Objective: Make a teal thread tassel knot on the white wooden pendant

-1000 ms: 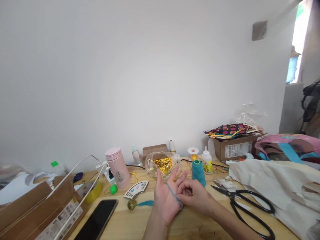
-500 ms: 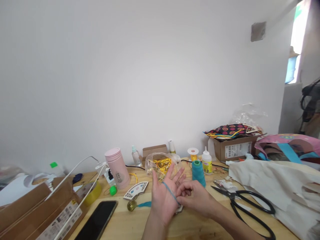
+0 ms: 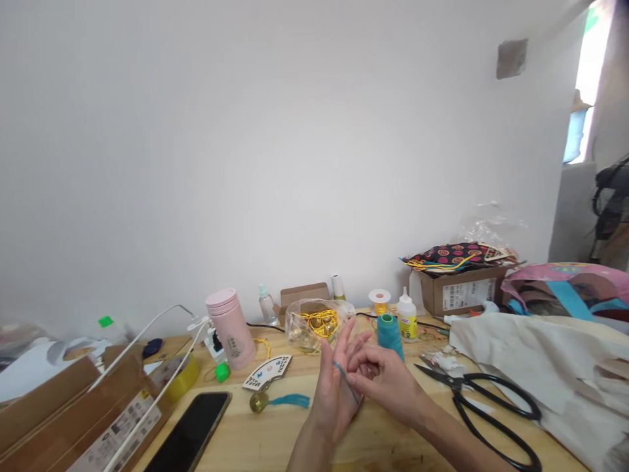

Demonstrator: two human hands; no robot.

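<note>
Teal thread (image 3: 344, 375) runs across the palm of my left hand (image 3: 334, 393), whose fingers are apart and point upward. My right hand (image 3: 386, 383) is closed in a pinch against that palm, at the thread. Behind my right hand stands a cone of teal thread (image 3: 390, 335). To the left of my left hand lie a brass-coloured bell (image 3: 258, 402) with a teal tassel (image 3: 289, 400) and a fan-shaped piece with printed marks (image 3: 268, 372). A clear bag of yellow cords (image 3: 317, 324) sits behind my fingers.
Black scissors (image 3: 457, 383) lie at right, beside white cloth (image 3: 531, 373). A glue bottle (image 3: 407, 318) and yellow spool (image 3: 380, 303) stand behind. At left are a phone (image 3: 189, 432), pink tumbler (image 3: 233, 334), tape roll (image 3: 184, 379) and cardboard box (image 3: 63, 432).
My left hand has turned its palm toward the right, with the thread still across it. My right hand has shifted slightly and stays at the palm. More of the teal tassel shows.
</note>
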